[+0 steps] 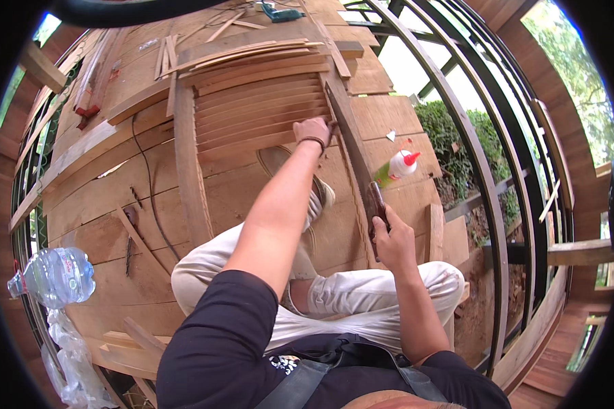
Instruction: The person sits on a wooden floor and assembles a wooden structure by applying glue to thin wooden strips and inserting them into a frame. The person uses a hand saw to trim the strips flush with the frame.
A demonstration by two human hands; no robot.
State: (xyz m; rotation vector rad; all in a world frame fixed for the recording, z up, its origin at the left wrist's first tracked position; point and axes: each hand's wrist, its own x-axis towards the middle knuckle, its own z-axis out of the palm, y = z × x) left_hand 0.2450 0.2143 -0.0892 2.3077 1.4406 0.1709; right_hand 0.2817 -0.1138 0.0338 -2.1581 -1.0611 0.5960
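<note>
A wooden louvre frame (186, 163) lies in front of me, its two long side rails joined by a row of thin slats (259, 109). My left hand (314, 129) is closed at the right end of the lowest slat (242, 146), against the right side rail (348, 136); its fingertips are partly hidden. My right hand (394, 238) is wrapped round a dark-handled tool (376, 198) with a shiny end, held over the near part of that rail. The tool's exact kind does not show. Just beyond it is a white and green glue bottle (398, 165) with a red cap.
Loose wooden strips (252, 56) lie across the frame's far end. A teal power tool (282, 13) rests farther back. On the left are a black cable (147, 163) and a large clear water bottle (60, 276). Dark metal railings (457, 109) border the right side.
</note>
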